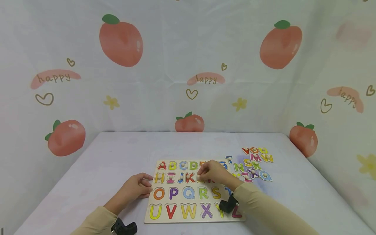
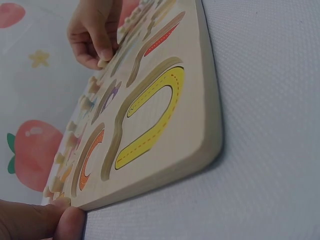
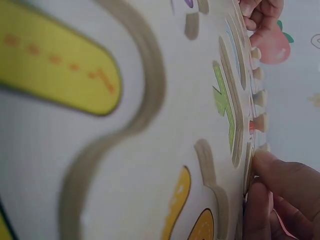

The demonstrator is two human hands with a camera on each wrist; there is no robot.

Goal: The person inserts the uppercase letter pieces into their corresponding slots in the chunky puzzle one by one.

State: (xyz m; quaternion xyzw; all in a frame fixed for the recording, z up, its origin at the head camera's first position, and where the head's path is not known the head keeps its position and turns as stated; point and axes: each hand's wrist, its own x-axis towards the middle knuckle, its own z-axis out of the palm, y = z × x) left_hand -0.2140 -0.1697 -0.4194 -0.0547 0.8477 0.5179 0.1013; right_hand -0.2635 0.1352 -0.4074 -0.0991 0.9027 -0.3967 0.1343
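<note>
Peach-print cloth [image 1: 164, 39] is hanging behind a white desk [image 1: 117, 150], where a wooden alphabet board [image 1: 196, 201] is lying.
The right hand [image 1: 213, 172] is pinching with its fingers the knob of a small letter [image 1: 201, 180] just beside the K, in the board's second row; whether it is sitting flush is hard to tell. The left hand [image 1: 135, 186] is resting relaxed, unclenched fingers against the board's left edge. Loose letters [image 1: 256, 158] are lying beyond the board's right side.
</note>
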